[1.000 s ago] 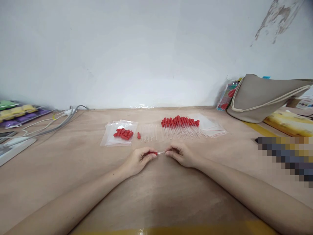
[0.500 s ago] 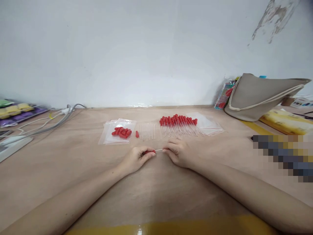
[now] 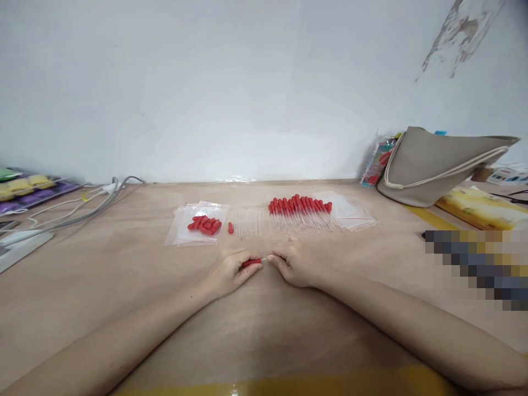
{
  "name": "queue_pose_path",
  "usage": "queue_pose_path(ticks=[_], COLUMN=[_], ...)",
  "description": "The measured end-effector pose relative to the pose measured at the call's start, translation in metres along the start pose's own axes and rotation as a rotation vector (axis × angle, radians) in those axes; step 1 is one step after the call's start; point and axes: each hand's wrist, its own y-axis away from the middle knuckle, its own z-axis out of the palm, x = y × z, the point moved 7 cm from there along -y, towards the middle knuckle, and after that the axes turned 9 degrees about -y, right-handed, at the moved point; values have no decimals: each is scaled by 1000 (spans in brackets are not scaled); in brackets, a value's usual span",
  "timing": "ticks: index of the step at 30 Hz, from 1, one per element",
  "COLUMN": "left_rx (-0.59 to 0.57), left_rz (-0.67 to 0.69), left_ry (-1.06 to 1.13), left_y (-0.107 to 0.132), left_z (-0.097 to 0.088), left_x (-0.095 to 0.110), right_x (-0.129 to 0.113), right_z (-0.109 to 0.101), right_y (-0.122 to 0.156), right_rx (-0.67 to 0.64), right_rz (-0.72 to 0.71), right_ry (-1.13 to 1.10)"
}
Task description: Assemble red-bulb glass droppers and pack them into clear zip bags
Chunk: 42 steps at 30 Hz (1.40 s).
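Observation:
My left hand (image 3: 229, 270) pinches a small red rubber bulb (image 3: 251, 262) just above the wooden table (image 3: 264, 330). My right hand (image 3: 293, 262) pinches a thin clear glass tube (image 3: 265, 258) whose end meets the bulb; the two hands nearly touch. Beyond them lie a clear bag with several loose red bulbs (image 3: 204, 224), one lone red bulb (image 3: 230, 227), a small row of bare clear tubes (image 3: 247, 223), and a row of droppers with red bulbs fitted (image 3: 300, 212).
Empty clear bags (image 3: 348, 212) lie right of the droppers. A beige bag (image 3: 441, 162) and yellow packets (image 3: 482, 206) stand at the right. Grey cables (image 3: 88, 206) and a tray of coloured items (image 3: 28, 190) lie at the left. The wall rises behind.
My hands have drawn closer together, so less of the clear tube shows between them. They have also shifted slightly towards me.

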Motion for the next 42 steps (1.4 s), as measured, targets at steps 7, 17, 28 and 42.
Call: queue_pose_path(ticks=[7,17,28,42], left_rx=[1,28,-45,94], left_rz=[48,-119,-72,-96], left_ry=[-18,19,61,-187], left_y=[-7,3,-1,-5], left_z=[-7,-13,-10,-21], left_x=[-2,-18,-13,-19], right_x=[-2,71,127,53], right_z=[-4,-71,-68,-13], right_y=[-5,-6,-38,-69], right_rx=[-64,316,361,85], right_rz=[77,601,904,591], right_ry=[-89,-27,278,372])
